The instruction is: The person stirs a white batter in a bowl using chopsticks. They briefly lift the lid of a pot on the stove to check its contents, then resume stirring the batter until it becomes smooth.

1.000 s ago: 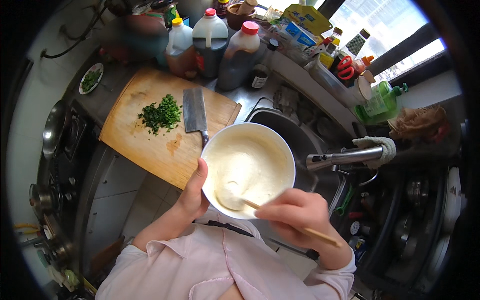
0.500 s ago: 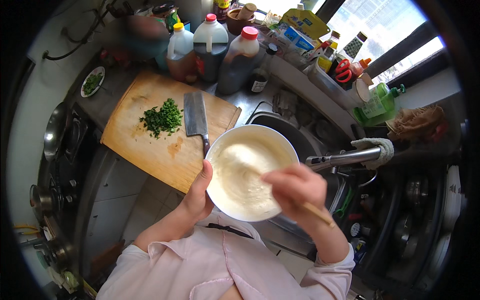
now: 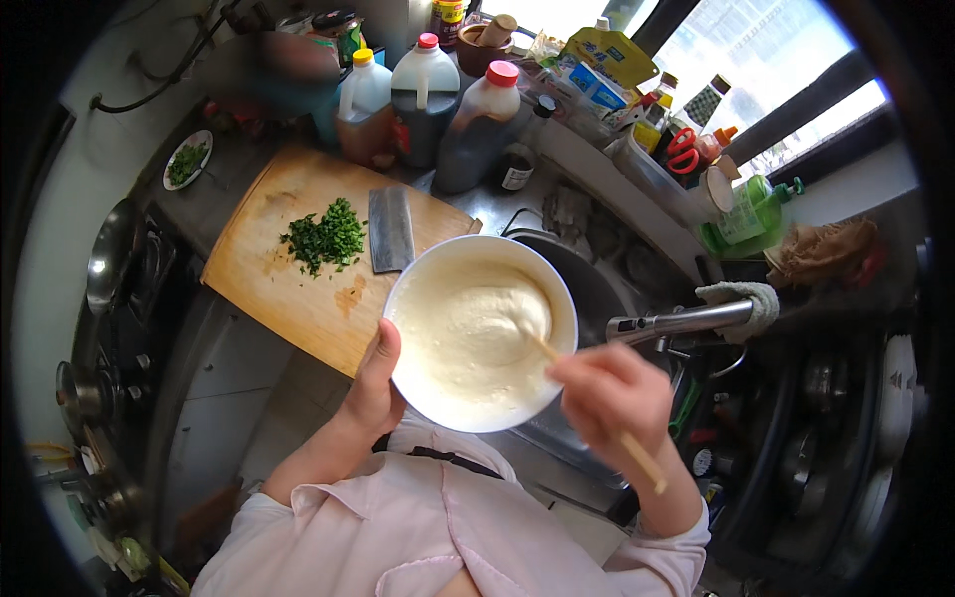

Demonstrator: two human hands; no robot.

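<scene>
A white bowl point(image 3: 477, 241) of thick, pale batter point(image 3: 453, 333) is held over the front edge of the counter. My left hand point(image 3: 372, 390) grips its left side, with the thumb up along the rim. Closed around wooden chopsticks point(image 3: 645, 463), my right hand point(image 3: 615, 394) is at the lower right rim, slightly blurred. Their tips are down in the batter, next to a smooth raised swirl. Behind the bowl, a cleaver point(image 3: 390, 231) lies on the wooden cutting board point(image 3: 261, 234), its handle hidden by the bowl. Chopped greens point(image 3: 328, 237) form a pile left of the blade.
Large sauce jugs point(image 3: 426, 95) stand behind the board. To the right are the sink point(image 3: 597, 289) and its faucet point(image 3: 686, 320), with a cloth over it. A small dish of greens point(image 3: 187, 159) sits at the far left, near the stove point(image 3: 149, 269). Bottles crowd the windowsill.
The bowl and my left hand have shifted slightly left and up, covering the cleaver's handle. My right hand has moved right and down, and the chopsticks have swept across the batter.
</scene>
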